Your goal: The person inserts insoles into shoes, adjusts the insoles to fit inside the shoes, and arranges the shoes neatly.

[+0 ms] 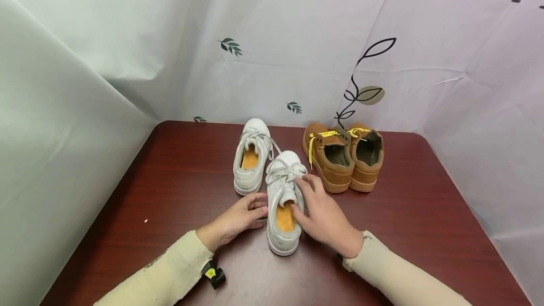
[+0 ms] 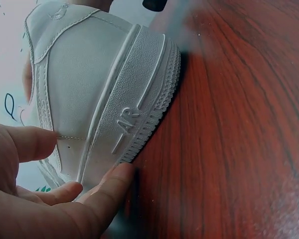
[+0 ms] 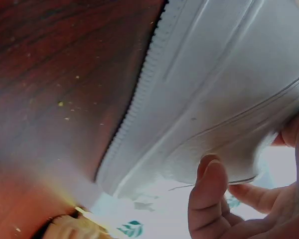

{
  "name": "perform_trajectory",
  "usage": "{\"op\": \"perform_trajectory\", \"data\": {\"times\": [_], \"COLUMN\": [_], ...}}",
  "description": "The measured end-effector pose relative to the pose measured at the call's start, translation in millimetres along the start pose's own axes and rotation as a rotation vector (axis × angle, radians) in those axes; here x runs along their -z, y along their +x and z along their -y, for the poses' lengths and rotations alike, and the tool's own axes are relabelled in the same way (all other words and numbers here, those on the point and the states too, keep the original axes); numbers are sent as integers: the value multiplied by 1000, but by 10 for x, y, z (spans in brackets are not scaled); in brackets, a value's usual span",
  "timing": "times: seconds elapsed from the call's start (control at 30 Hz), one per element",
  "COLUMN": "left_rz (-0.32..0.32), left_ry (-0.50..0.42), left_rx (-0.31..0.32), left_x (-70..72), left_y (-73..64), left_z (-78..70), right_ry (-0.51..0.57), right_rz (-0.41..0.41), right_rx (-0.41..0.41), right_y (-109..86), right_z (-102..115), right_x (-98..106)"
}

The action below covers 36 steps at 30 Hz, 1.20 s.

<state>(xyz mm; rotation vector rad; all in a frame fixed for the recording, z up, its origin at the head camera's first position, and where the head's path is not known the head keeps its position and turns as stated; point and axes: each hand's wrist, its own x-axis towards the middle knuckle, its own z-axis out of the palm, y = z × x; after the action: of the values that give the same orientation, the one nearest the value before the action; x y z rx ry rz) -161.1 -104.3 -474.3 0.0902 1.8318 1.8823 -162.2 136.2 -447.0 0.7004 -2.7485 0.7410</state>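
Near the middle of the table, a white lace-up sneaker with an orange insole stands toe away, between the two hands. The left hand touches its left side with extended fingers. In the left wrist view, the thumb meets the upper, and a fingertip lies by the sole's lower edge. The right hand holds the sneaker's right side, thumb at the collar and bent fingers by the laces. In the right wrist view, a bent finger lies against the side. Behind to the left stands a second white sneaker, also toe away.
Two brown shoes with yellow laces, a left one and a right one, stand side by side at the back right. A pale curtain with leaf prints hangs behind the dark red table. A tiny white speck lies at left.
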Motion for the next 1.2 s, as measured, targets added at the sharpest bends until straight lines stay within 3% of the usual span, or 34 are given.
{"op": "perform_trajectory", "data": {"times": [0.13, 0.4, 0.5, 0.67, 0.83, 1.07, 1.2], "left_rz": [-6, -1, -1, 9, 8, 13, 19], "left_ry": [-1, -8, -25, -57, -53, 184, 106], "left_rx": [7, 14, 20, 27, 19, -70, -83], "left_x": [-3, 6, 1, -18, -25, -75, -83], "left_y": [17, 13, 4, -11, 0, 18, 23], "left_z": [-9, -42, -45, -45, -16, 44, 32], "right_ry": [-27, -15, -51, -123, -83, -86, -94], "right_rz": [19, 281, 325, 235, 193, 144, 86], "right_rx": [29, -2, 7, 88, 105, 115, 149], "right_y": [-103, -272, -310, -358, -415, -568, -618], "right_z": [79, 358, 447, 472, 418, 391, 375], "right_x": [73, 221, 167, 40, 1, -38, -51]}}
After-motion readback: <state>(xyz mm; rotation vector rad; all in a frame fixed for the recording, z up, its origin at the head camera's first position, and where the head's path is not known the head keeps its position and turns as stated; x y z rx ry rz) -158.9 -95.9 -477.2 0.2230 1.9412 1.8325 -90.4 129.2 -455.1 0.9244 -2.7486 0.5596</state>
